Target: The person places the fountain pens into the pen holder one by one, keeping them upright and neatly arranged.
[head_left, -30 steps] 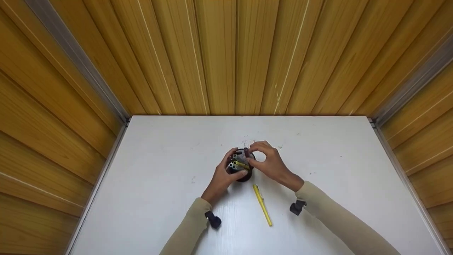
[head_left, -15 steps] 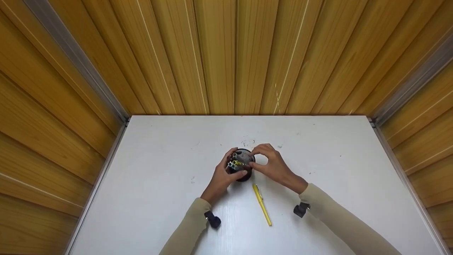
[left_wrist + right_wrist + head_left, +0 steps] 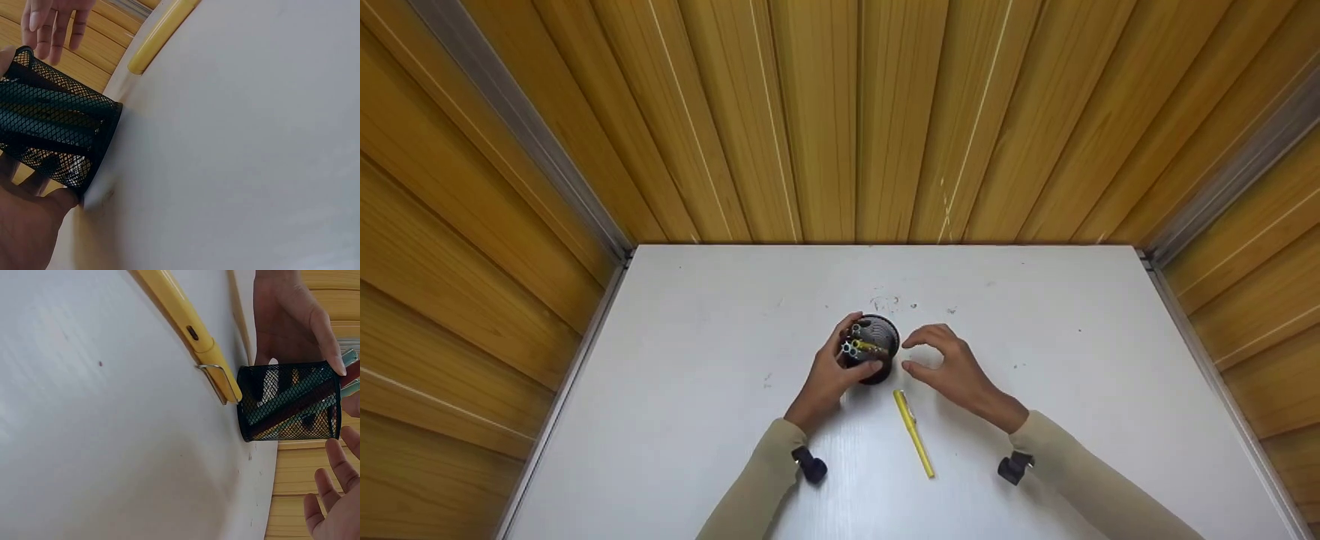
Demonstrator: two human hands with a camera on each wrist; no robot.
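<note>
While the left hand [image 3: 830, 373] wraps its fingers and thumb round the left side of the black mesh pen cup [image 3: 873, 352], the right hand [image 3: 952, 370] hovers just to the cup's right, apart from it, with its fingers loosely curved and spread and nothing between them. Standing upright near the middle of the white table [image 3: 697, 420], the cup holds several pens [image 3: 861, 347] that lean toward its left rim. From the left wrist view, the mesh wall [image 3: 56, 135] rests against the palm and thumb. A yellow pen [image 3: 913, 433] lies flat on the table just on the near side of the cup, between the two wrists, its clip end [image 3: 219, 379] nearly touching the cup's base.
</note>
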